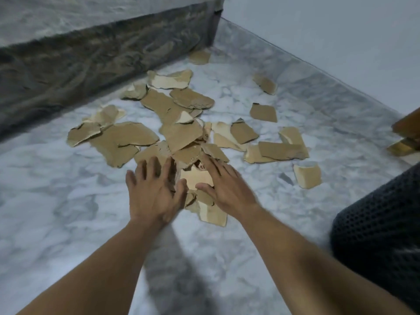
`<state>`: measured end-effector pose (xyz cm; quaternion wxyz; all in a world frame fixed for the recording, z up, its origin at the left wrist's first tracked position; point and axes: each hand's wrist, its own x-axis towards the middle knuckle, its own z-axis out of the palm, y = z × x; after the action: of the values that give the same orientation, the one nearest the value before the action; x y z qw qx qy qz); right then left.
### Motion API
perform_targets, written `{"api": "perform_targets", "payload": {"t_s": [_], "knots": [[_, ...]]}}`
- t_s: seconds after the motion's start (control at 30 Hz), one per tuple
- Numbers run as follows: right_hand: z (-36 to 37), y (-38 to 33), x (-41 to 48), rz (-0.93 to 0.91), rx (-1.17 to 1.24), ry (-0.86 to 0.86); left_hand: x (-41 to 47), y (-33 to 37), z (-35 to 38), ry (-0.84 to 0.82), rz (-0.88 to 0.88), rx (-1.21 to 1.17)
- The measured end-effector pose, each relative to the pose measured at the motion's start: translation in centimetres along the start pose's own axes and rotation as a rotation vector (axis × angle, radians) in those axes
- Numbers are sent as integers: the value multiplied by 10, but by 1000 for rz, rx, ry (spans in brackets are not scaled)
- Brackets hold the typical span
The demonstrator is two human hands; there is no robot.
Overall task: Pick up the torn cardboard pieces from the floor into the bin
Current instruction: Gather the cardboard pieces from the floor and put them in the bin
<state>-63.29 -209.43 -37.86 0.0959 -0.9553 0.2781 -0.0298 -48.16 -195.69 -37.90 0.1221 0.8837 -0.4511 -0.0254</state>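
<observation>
Several torn brown cardboard pieces (181, 133) lie scattered over the white marble floor (56, 201), thickest in the middle. My left hand (154, 192) and my right hand (225, 185) hover with fingers spread on either side of a small heap of pieces (200, 178) at the near end of the pile. The palms face each other and touch the heap's sides; neither hand has a piece lifted. A dark mesh bin (377, 235) stands at the right edge, partly cut off by the frame.
A patterned grey bed side (91, 64) runs along the left and back. A pale wall (341, 42) bounds the right. Stray pieces (306, 176) lie toward the bin. A wooden furniture leg (406, 133) shows at the far right.
</observation>
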Motion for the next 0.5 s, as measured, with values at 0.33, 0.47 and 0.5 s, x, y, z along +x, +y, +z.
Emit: {"api": "perform_targets", "payload": {"t_s": [0.33,0.47,0.5], "knots": [[-53,119,70,675,60,358,8,-2,2,-132,-81,-71],[-58,173,57,1164,218,2,7,-1,1,-139,-97,-50],[-54,172,58,1175,250,-47,8,0,1,-143,-103,-54]]}}
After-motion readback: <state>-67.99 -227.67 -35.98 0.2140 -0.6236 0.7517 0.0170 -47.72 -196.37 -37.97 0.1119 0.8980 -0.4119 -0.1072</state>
